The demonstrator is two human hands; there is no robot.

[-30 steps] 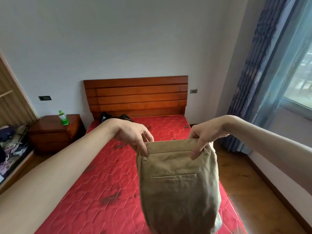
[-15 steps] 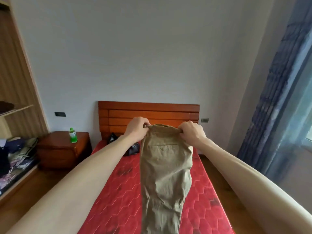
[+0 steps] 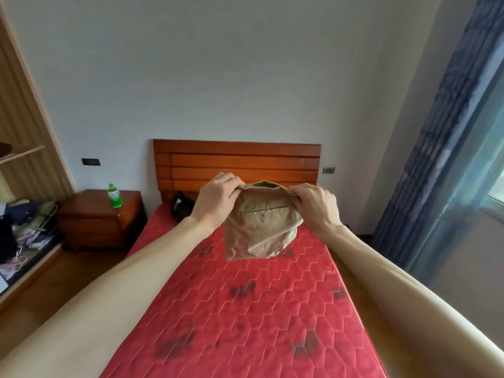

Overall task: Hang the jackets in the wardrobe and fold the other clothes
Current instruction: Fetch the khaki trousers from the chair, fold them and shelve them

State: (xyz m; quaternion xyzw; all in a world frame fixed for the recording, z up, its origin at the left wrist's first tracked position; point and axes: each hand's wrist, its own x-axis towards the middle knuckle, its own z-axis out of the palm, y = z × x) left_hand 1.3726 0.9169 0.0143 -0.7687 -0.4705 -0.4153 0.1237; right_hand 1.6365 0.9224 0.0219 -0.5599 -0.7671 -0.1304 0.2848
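Since the earlier frame the khaki trousers [image 3: 259,227] have been swung forward and up; the legs, then hanging down, are now hidden behind the seat. The waistband is gripped at its left corner by the left hand [image 3: 215,203] and at its right by the right hand [image 3: 316,205], above the red mattress [image 3: 259,309].

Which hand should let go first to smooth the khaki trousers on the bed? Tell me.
Either: the left hand and right hand grip the khaki trousers evenly over the red mattress.
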